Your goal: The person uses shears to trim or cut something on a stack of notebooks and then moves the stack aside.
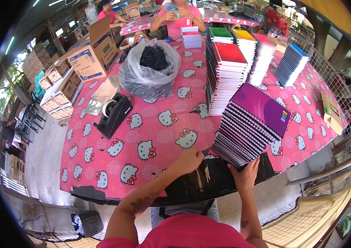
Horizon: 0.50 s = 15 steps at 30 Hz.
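At the lower centre of the frame, the person's two hands meet a leaning stack of purple spiral notebooks (250,126) that stands on the near edge of the desk (159,132), which is covered in a pink cartoon-cat cloth. The right hand (246,173) is spread against the foot of that stack, fingers pressed to the lowest covers. The left hand (188,160) lies just beside the stack's lower left corner, fingers curled; whether it pinches anything cannot be told. Behind the purple stack, toward the upper centre, rises a taller stack of red-covered notebooks (225,78), with more stacks topped green, yellow and blue to its right. Left of centre sits a black tape dispenser (113,113), and above it an open clear plastic bag of black spiral bindings (152,66). An open cardboard box (94,51) stands at the upper left. At the top of the frame, another person in a pink shirt (179,20) works at the far end.
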Each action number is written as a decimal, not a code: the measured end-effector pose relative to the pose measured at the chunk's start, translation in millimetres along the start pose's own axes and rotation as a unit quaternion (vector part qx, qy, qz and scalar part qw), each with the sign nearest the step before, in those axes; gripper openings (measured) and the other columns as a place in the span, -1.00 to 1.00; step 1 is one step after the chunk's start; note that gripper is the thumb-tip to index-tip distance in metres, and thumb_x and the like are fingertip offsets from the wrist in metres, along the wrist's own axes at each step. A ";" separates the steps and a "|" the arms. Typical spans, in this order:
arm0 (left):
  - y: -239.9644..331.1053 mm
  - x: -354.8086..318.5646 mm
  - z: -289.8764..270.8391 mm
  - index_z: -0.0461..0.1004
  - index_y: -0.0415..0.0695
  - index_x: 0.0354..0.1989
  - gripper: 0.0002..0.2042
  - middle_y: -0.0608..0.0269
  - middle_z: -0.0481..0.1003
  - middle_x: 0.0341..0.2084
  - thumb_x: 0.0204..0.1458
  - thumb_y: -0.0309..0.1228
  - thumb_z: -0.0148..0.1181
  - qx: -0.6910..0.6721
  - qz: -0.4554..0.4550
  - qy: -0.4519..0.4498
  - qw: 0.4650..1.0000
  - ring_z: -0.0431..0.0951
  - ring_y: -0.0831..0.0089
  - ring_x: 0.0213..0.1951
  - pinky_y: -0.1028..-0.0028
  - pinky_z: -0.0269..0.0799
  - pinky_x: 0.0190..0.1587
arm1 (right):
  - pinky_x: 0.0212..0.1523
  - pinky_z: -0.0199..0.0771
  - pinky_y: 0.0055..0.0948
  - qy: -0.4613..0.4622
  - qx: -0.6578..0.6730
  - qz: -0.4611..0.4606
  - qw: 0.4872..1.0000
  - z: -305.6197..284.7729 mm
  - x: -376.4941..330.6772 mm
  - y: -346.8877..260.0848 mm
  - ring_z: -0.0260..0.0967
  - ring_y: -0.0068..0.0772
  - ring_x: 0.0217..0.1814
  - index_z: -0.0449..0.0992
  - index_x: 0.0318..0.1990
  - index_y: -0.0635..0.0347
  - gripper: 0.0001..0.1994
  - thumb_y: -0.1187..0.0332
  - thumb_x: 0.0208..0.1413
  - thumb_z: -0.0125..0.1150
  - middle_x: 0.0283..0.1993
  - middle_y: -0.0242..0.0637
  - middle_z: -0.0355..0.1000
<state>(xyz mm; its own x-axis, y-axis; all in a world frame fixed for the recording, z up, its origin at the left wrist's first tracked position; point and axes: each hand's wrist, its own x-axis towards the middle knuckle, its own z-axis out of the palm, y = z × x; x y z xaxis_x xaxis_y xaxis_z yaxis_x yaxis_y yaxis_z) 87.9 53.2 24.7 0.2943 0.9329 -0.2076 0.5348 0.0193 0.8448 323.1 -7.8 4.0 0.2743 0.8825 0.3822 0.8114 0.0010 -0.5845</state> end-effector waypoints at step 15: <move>-26.7 -9.5 -27.2 0.40 -0.14 0.01 -0.63 -0.06 0.45 -0.24 0.03 -0.28 0.07 0.411 0.204 0.341 0.821 0.48 -0.06 -0.24 0.10 0.40 -0.18 | 0.19 0.13 -0.24 -0.005 0.510 0.230 0.829 -14.0 51.4 134.1 0.19 -0.27 0.19 0.18 0.26 0.19 -0.36 -0.13 0.24 -0.10 0.22 -0.23 0.21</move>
<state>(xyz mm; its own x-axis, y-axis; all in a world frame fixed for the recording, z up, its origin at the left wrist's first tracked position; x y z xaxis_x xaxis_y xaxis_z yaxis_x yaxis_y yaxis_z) 49.3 53.6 17.5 0.2198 0.7915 0.5703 0.9381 -0.3320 0.0992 453.2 31.0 -44.8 0.4249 0.9037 -0.0529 -0.2389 0.0556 -0.9695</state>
